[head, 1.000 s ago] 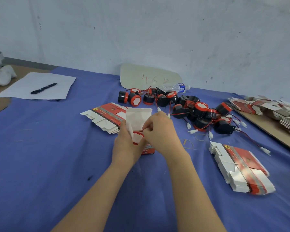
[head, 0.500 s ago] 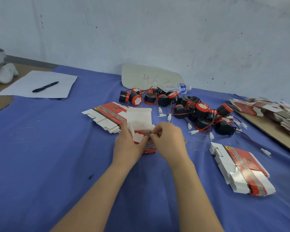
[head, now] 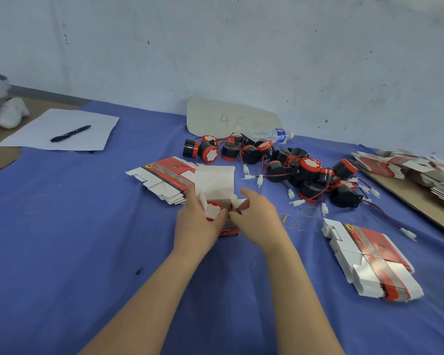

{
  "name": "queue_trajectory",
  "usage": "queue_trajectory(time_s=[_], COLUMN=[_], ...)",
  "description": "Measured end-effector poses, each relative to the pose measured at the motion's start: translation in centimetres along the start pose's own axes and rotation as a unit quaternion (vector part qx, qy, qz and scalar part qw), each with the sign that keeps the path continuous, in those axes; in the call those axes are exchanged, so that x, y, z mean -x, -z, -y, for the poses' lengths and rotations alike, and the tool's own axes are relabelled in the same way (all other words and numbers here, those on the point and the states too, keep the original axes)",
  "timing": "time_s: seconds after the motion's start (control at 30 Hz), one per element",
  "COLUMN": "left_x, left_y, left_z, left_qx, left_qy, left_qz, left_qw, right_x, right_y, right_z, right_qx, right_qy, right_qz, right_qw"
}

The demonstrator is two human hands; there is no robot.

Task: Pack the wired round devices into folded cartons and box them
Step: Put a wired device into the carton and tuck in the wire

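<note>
While a blue cloth (head: 62, 252) covers nearly the whole work surface, a scuffed pale wall (head: 215, 47) rises directly behind it. Seen from the wearer's head, two bare forearms reach to the middle of the cloth. The left hand (head: 195, 224) curls round an open carton (head: 215, 180), its white lid standing up, with the thumb against a round device (head: 213, 210) sitting inside. The right hand (head: 259, 221) pinches that device's looped wire (head: 235, 209) at the carton's mouth. Just behind, a pile of black-and-red devices (head: 305, 172) lies tangled in red leads.

One stack of flat cartons (head: 162, 175) touches the open carton on the left; a second stack (head: 369, 260) lies well apart on the right. At the back left, a pen (head: 71, 133) rests on a paper sheet (head: 62, 129). A cardboard sign (head: 228, 119) (marked "46", then an unreadable scrawl) leans on the wall behind a water bottle (head: 272, 135).

The carton's lower body is hidden by both hands. A white, soft-looking object (head: 10, 111) is cut off at the left edge, and more flat cartons (head: 420, 170) run off the right edge.
</note>
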State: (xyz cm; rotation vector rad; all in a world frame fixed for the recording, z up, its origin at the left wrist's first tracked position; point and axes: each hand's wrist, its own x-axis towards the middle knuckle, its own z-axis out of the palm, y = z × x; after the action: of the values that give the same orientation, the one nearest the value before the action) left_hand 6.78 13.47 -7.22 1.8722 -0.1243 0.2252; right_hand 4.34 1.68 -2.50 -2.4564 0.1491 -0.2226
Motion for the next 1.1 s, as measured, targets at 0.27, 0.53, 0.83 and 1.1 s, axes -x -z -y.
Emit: queue_trajectory(time_s=[0.27, 0.53, 0.83, 1.1], left_x=[0.0, 0.0, -0.1, 0.3], left_y=[0.0, 0.0, -0.2, -0.4], left_z=[-0.2, -0.1, 0.0, -0.3], left_qx=[0.008, 0.003, -0.01, -0.005], left_qy=[0.013, 0.024, 0.013, 0.016], left_qz=[0.012, 0.011, -0.008, -0.026], left_qw=[1.0, 1.0, 1.0, 1.0], right_x=[-0.5, -0.4, -0.7, -0.6], right_y=[0.5, 0.1, -1.7, -1.5], right_z=[-0.4, -0.6, 0.1, 0.2], right_qx=[-0.076, -0.047, 0.095, 0.08], right_qy=[-0.034, 0.002, -0.019, -0.006], right_qz=[0.05, 0.023, -0.096, -0.085], right_qw=[0.995, 0.999, 0.991, 0.993])
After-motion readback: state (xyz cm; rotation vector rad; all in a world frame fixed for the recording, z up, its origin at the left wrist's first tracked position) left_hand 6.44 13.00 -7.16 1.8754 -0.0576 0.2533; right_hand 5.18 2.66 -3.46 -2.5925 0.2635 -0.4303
